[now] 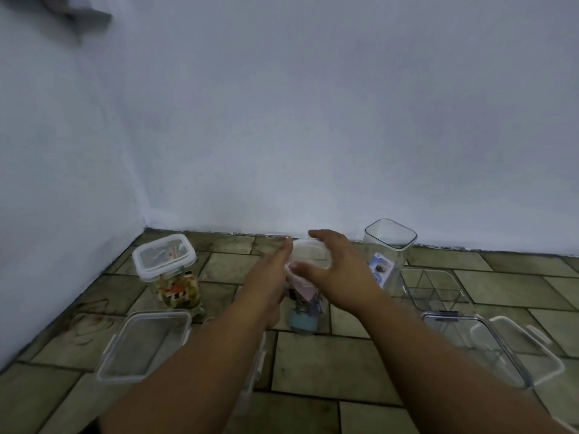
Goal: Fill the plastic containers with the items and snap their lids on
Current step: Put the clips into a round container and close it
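On the tiled floor (pixel 329 361) by the wall, a tall jar (pixel 305 311) full of small things stands between both hands, the left hand (pixel 266 286) flat against its side with fingers together and the right hand (pixel 336 274) curved over its round lid (pixel 310 255), fingers spread.

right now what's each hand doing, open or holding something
Left hand: open, flat against the side of the middle container.
Right hand: open, fingers curved over its round lid.
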